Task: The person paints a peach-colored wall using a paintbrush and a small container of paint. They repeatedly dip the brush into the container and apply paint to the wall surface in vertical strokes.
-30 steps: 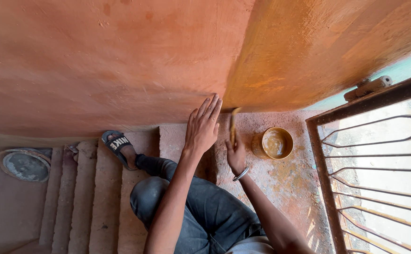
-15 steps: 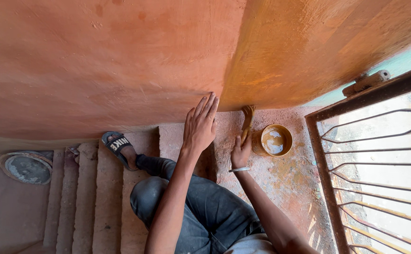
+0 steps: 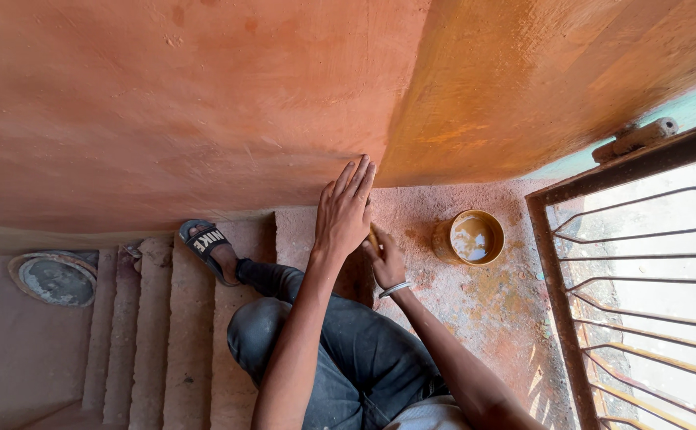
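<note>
The left hand (image 3: 346,209) lies flat, fingers spread, on the orange plastered wall (image 3: 204,103), while the right hand (image 3: 385,259), just below it, grips a mostly hidden brush handle (image 3: 373,236), the round paint-filled bowl (image 3: 473,237) lying to its right.

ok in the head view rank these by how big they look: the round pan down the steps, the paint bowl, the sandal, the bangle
1. Round pan, largest.
2. Paint bowl and sandal look close in size; the bowl sits nearer the camera, so no firm order.
3. Bangle on the right wrist, clearly smallest.
</note>
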